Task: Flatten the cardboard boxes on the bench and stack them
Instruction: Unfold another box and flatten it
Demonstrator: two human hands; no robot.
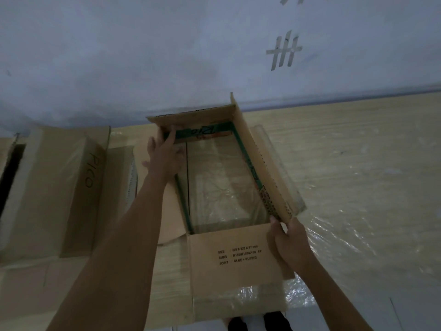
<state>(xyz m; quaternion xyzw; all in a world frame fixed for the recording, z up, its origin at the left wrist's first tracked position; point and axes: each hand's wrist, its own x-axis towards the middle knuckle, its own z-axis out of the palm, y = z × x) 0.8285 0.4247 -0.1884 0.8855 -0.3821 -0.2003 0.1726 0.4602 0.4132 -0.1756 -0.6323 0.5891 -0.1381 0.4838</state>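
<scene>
Dim frame, detail soft. My left hand point(164, 151) is inside the open box point(238, 256) at its far-left corner, fingers stretched out flat against the inner far wall, nothing curled round. My right hand point(290, 237) is at the near-right corner, thumb and fingers pinching the lower end of the right flap point(260, 163), which stands up tilted outward. Fingertips on that side are hidden behind the cardboard.

The box sits mid-bench with top and bottom both open; the bench shows straight through it. Near flap lies flat toward me with printed SIZE / SUBS / JOINT lines, figures too blurred to read reliably. Green printing runs along the inner edges, text there illegible. Left flap is mostly hidden under my left forearm.

A second box point(55, 194) is on the left, marked "PICO" in marker, cut off by the frame edge; can't tell if it's fully flattened. Clear tape glints on both.

The bench point(358, 151) is pale wood-grain under wrinkled clear plastic sheeting, backed against a blue-grey wall point(143, 56). Tape strips point(284, 50) in a crossed-tally pattern stick to the wall upper right. Dark shoes point(274, 322) barely visible at the bottom edge.
</scene>
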